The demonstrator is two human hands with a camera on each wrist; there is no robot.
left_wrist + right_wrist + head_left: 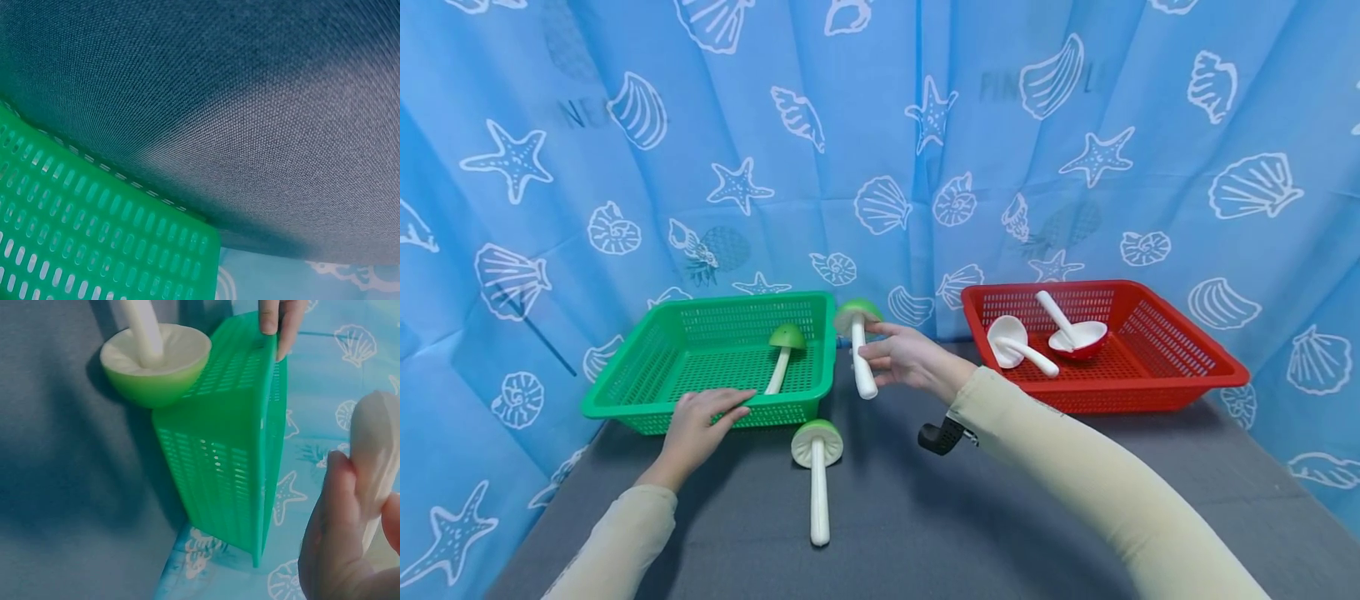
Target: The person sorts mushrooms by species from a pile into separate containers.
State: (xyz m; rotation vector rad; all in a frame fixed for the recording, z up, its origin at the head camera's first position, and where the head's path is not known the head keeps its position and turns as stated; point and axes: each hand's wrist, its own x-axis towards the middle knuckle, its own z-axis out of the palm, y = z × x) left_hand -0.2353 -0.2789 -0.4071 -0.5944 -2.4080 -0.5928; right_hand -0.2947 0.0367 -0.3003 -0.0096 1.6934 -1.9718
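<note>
1. Head view: your right hand [906, 357] has its grip pinching the white stem of a green mushroom [860, 350], raised just right of the green basket [625, 411].
2. Your left hand [703, 429] pinches that basket's front rim, thumb outside.
3. A second mushroom [819, 483] lies on the table [955, 525] before the basket, stem toward you; a third mushroom [784, 358] is inside.
4. On your right, the red basket [1150, 390] holds two mushrooms [1082, 342], one visibly red-capped.

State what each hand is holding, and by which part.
The right hand grips a green-capped mushroom by its white stem. The left hand holds the green basket by its near rim.
</note>
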